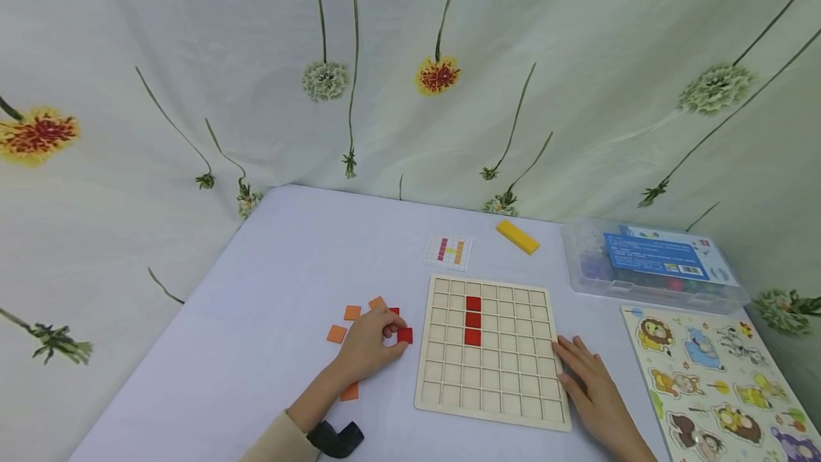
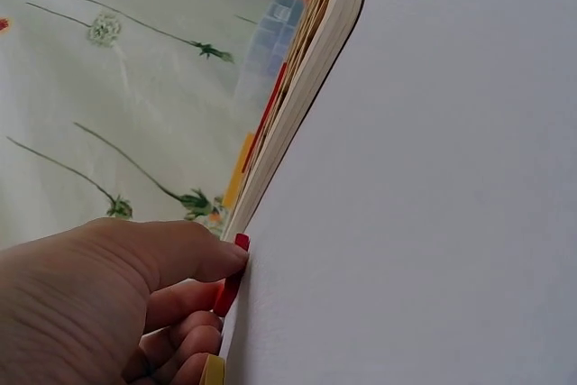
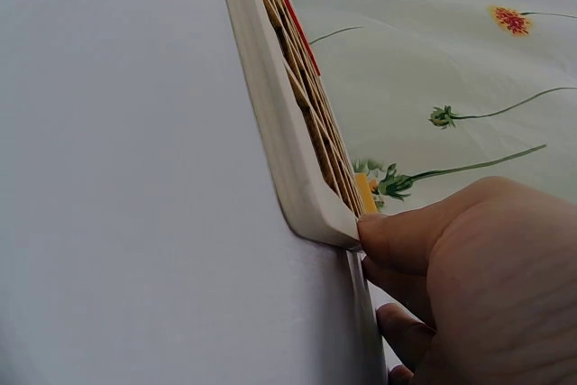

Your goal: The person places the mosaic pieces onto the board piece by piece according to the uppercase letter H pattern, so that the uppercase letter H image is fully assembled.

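Left of the wooden grid board [image 1: 449, 405], my left hand [image 1: 368, 341] pinches a small red square tile [image 1: 405, 336] at the tabletop. In the left wrist view the thumb lies on that red tile [image 2: 232, 277], with fingers curled behind it. Orange tiles [image 1: 352, 312] and another red tile [image 1: 394, 311] lie around this hand, partly covered by it. Three red tiles [image 1: 473, 319] sit in one column of the board. My right hand [image 1: 593, 394] rests against the board's right edge, fingers extended; the right wrist view shows its thumb [image 3: 397, 236] touching the board's edge.
Behind the board lie a pattern card [image 1: 449, 252] and a yellow bar [image 1: 517, 237]. A clear plastic case [image 1: 654, 262] stands at the back right, an animal puzzle board [image 1: 695, 383] in front of it. A flowered cloth [image 1: 398, 91] hangs behind the table.
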